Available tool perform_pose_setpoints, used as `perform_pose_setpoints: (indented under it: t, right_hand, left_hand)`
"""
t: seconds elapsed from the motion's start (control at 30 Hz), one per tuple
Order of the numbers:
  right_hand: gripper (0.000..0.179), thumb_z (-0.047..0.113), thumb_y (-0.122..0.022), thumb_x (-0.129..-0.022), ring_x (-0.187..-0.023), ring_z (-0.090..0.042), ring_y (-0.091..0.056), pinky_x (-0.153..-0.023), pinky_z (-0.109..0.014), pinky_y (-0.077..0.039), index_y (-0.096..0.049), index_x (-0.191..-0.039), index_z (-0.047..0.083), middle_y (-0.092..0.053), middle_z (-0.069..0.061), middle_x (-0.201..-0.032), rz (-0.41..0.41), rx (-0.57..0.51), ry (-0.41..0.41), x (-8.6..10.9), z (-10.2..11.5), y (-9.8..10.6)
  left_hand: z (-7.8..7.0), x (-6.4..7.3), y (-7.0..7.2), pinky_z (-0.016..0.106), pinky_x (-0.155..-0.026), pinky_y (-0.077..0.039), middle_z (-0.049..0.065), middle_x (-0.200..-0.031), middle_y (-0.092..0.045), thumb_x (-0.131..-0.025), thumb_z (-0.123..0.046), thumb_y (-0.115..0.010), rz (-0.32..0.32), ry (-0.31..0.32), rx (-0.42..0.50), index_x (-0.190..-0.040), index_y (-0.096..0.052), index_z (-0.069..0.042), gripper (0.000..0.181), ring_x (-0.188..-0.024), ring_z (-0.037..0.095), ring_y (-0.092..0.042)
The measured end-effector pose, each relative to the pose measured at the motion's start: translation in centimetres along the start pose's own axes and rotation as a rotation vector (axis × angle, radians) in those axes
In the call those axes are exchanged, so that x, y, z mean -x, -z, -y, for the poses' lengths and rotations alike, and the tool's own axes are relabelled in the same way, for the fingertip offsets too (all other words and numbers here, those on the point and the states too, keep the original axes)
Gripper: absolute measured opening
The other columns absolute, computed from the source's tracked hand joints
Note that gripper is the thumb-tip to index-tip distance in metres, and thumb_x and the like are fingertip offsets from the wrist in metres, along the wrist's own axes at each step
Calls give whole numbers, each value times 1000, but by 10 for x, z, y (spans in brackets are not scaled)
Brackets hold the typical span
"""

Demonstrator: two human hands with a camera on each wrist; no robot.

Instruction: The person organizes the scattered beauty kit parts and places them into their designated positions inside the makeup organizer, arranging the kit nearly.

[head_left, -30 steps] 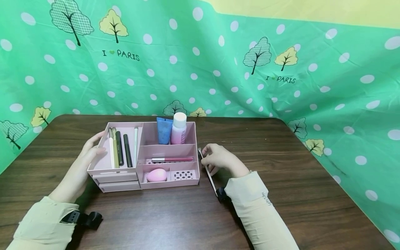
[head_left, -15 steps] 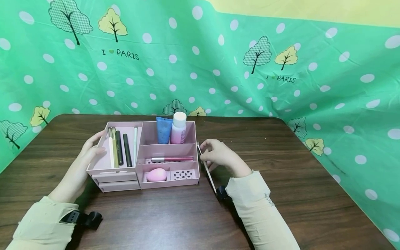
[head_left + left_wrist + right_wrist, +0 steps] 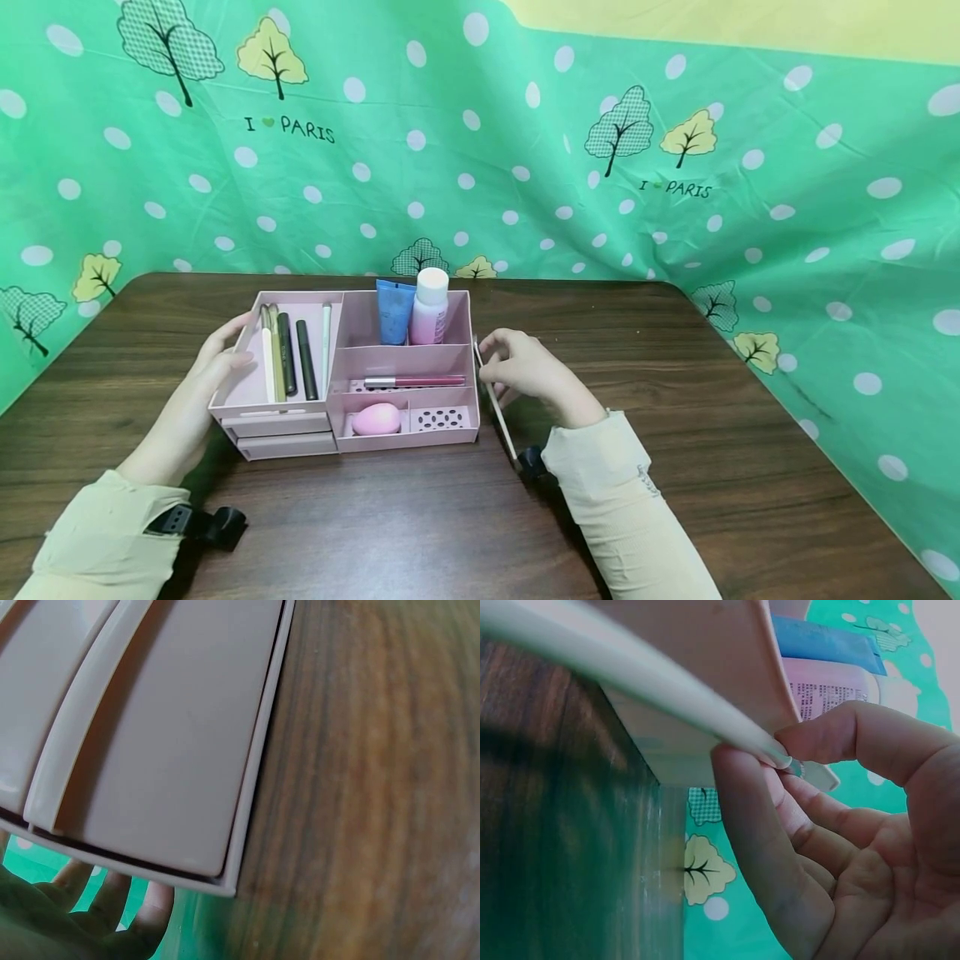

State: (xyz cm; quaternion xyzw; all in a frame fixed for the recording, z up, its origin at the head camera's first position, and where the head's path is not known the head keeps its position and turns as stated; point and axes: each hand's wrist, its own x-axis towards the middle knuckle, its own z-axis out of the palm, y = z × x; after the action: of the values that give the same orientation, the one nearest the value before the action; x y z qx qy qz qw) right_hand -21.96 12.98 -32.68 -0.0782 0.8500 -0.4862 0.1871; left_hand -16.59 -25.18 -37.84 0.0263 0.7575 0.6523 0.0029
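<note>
A pale pink desk organizer (image 3: 408, 360) stands on the table. My left hand (image 3: 213, 364) grips its left side, thumb over the rim and fingers along the outer wall; the left wrist view shows those fingers (image 3: 154, 911) beside the drawer fronts (image 3: 172, 742). Just off the right wall, my right hand (image 3: 525, 364) pinches a slim white pen-like stick (image 3: 498, 417) between thumb and fingertips near its far end. The stick slants back toward my wrist. In the right wrist view the stick (image 3: 682, 694) runs close along the organizer wall (image 3: 705, 645); its exact kind is unclear.
Several pens or pencils (image 3: 306, 360) lie in the left tray. A blue tube (image 3: 394, 312) and a white-capped pink bottle (image 3: 430, 321) stand at the back. A pink lip-gloss-like tube (image 3: 427, 382) and a pink makeup sponge (image 3: 377, 419) sit in front. A green curtain (image 3: 525, 225) hangs behind the table.
My right hand has moved slightly away from me along the organizer's right side, carrying the white stick; its far end is now nearer the wall. The left hand has stayed in place.
</note>
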Motion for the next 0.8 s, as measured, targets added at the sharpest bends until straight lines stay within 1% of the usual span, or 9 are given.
perform_pose_setpoints:
  t: [0.2,0.4,0.53,0.67,0.8]
  right_hand:
    - [38,-2,-57,-82,-58,-18,-59,-56,-37,-57,-52,-120,-5,-58,-9,-79,-36,-18,17,2,2,1]
    - [39,-2,-57,-83,-59,-18,-57,-55,-36,-57,-52,-122,-4,-59,-9,-81,-58,-38,25,5,5,3]
    - [39,-3,-56,-84,-59,-17,-57,-57,-35,-56,-51,-123,-3,-60,-10,-83,-54,-45,31,8,8,5]
    - [41,-3,-56,-84,-59,-16,-58,-57,-35,-57,-49,-125,-7,-61,-12,-85,-41,-45,57,9,9,7]
    - [43,-4,-56,-83,-59,-17,-58,-57,-34,-56,-48,-125,-9,-60,-11,-83,-47,-66,77,12,11,9]
  left_hand:
    - [0,0,0,37,-111,-12,-5,-160,-9,-105,-36,-38,-1,5,-9,-156,-17,-41,56,-138,9,-16]
    - [0,1,0,31,-106,-16,-6,-158,-13,-105,-33,-39,-1,-11,1,-156,-18,-40,55,-135,8,-19]
    - [0,1,0,32,-108,-15,-6,-159,-12,-105,-33,-38,-1,-11,0,-156,-18,-40,55,-136,7,-18]
    - [0,0,0,34,-110,-13,-6,-159,-11,-105,-34,-38,-1,-6,-4,-156,-17,-40,56,-137,8,-17]
    - [-1,0,0,37,-114,-9,-5,-161,-8,-105,-35,-38,-2,3,-10,-157,-16,-40,56,-140,9,-15]
